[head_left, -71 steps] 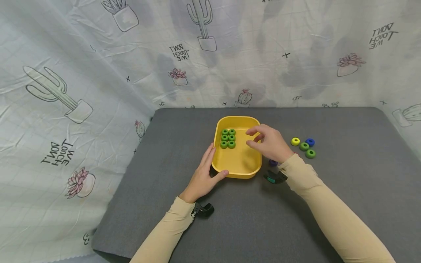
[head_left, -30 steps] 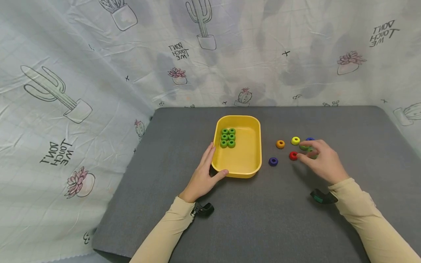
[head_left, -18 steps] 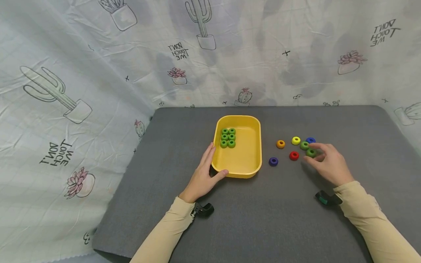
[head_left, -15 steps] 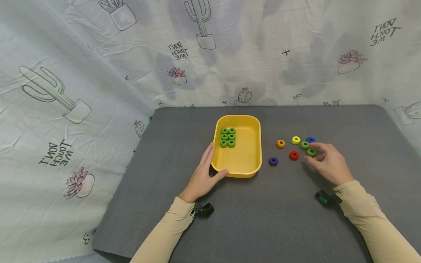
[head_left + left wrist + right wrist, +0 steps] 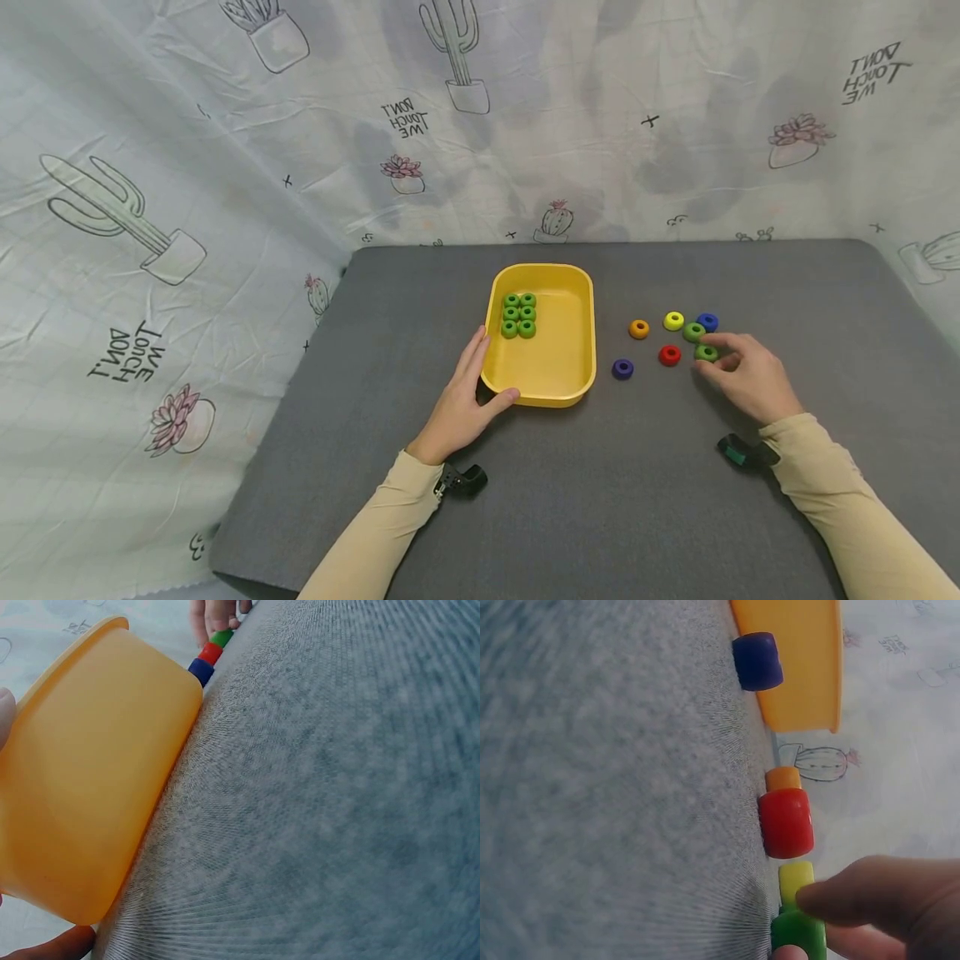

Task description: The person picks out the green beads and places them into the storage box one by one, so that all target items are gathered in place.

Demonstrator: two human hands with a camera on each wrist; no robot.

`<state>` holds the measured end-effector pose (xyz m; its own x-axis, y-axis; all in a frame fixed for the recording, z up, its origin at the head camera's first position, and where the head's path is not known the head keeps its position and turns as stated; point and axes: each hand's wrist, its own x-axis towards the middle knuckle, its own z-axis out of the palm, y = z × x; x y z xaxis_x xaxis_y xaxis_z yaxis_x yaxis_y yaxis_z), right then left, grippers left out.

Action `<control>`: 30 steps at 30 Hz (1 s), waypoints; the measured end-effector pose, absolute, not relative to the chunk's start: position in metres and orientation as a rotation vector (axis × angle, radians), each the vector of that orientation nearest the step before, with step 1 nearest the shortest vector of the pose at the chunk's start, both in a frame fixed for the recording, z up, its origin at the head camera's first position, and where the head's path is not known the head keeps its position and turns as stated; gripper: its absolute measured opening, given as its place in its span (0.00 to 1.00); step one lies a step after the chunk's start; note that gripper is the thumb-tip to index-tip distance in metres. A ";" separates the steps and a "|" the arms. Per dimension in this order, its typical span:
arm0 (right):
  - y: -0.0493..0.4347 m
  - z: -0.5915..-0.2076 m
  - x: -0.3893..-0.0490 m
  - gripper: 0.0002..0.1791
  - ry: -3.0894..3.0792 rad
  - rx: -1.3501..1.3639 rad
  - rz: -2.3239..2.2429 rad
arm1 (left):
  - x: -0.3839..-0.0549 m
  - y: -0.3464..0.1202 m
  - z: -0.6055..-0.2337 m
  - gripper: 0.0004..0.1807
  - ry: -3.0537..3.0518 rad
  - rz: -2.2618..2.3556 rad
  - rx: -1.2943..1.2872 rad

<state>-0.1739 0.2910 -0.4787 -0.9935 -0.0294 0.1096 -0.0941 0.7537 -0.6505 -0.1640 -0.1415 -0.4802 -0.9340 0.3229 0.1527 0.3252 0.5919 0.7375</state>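
Note:
My left hand [image 5: 459, 410] rests against the near left corner of a yellow tray [image 5: 540, 398], straight fingers along its side and thumb on the front rim. Inside the tray, several green beads [image 5: 519, 314] stand in two columns at the left. Right of the tray, my right hand [image 5: 752, 377] pinches a green bead [image 5: 706, 352] between thumb and finger, low at the table; the right wrist view shows this green bead [image 5: 799, 934] between the fingertips. Just beyond it lies another green bead [image 5: 693, 332], beside a blue bead [image 5: 707, 322] and a yellow bead [image 5: 673, 321].
Between tray and right hand lie an orange bead [image 5: 639, 329], a red bead [image 5: 670, 356] and a dark blue bead [image 5: 622, 369]. The grey table [image 5: 600, 500] ends at a patterned curtain [image 5: 622, 167] behind and to the left.
My right hand has come from over the tray to the loose beads. It has closed on the nearer green bead and drawn it slightly away from the other. My left hand stays put.

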 end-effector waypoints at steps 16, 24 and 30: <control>0.290 -0.488 -0.175 0.18 -2.807 0.091 1.027 | -0.164 -0.142 -0.481 0.55 -2.807 -1.263 -0.567; 0.291 -0.488 -0.175 0.17 -2.786 0.097 1.026 | -0.164 -0.142 -0.480 0.55 -2.811 -1.277 -0.561; 0.291 -0.487 -0.174 0.16 -2.774 0.100 1.022 | -0.164 -0.142 -0.480 0.55 -2.809 -1.284 -0.567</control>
<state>-0.1745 0.2907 -0.4872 -0.9809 0.0001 0.1945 -0.1261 0.7610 -0.6364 -0.1640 -0.1420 -0.4796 -0.9348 0.3226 0.1486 0.3235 0.6006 0.7312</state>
